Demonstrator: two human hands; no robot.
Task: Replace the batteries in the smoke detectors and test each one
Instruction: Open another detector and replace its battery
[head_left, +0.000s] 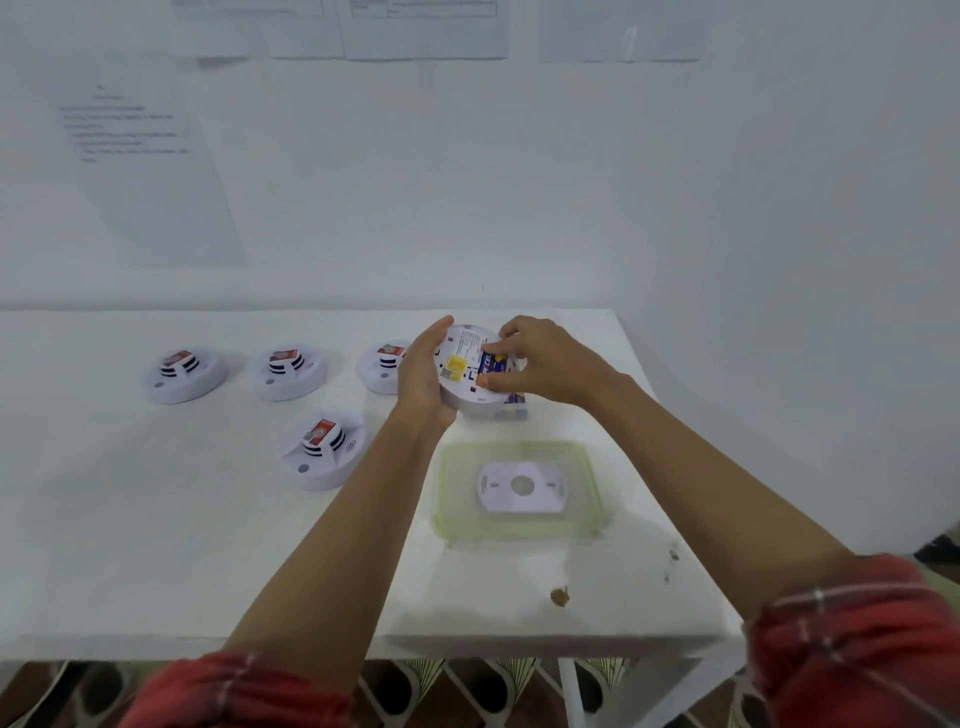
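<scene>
My left hand (423, 374) grips a round white smoke detector (462, 379) by its left edge, tilted with its open back toward me. A yellow label shows on that back. My right hand (535, 361) pinches a blue battery (491, 362) with thumb and fingers, pressed into the detector's battery slot. Its white mounting plate (521, 487) lies apart in a clear, green-rimmed container (447, 499) nearer to me. Other white detectors with red and white labels on top sit on the white table (208, 545): far left (183, 375), middle (289, 368), one half hidden behind my left hand (382, 366), and one closer (323, 450).
A small box with blue print (514, 408) stands partly hidden under the held detector. A brown spot (559, 597) and dark specks mark the table near its front right corner. Paper sheets (145, 171) hang on the white wall behind. The table's right edge runs close to my right arm.
</scene>
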